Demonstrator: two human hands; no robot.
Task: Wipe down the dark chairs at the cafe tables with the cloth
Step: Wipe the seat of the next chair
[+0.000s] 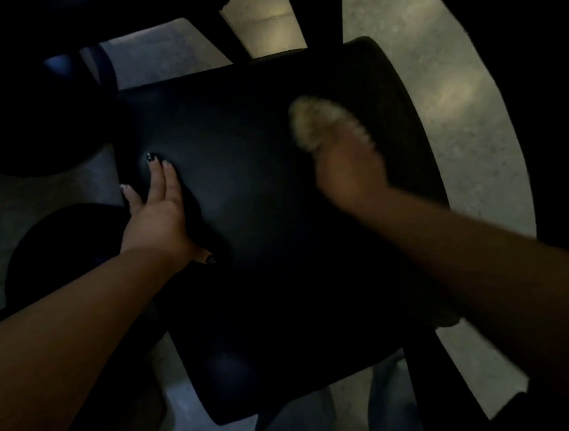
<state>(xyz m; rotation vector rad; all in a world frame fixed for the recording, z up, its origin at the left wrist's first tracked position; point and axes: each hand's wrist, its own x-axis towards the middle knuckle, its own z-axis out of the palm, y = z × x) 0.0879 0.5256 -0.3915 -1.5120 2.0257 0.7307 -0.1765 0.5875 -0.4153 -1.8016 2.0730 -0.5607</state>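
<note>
Below, pale speckled concrete floor (467, 123), round dark table base (56, 256) at left. Left hand (159, 216) flat, fingers straight, on black padded chair seat (259, 217) — right hand (351, 171) blurred, pressing pale fuzzy cloth (316, 123) on seat's far right, grip unclear.

The scene is dim and underexposed. The dark chair seat (259, 217) swallows detail, while the pale floor (455, 97) catches soft patches of light. The right hand (348, 172) is motion-blurred (the cloth (316, 123) too). Corners vignette to black.
</note>
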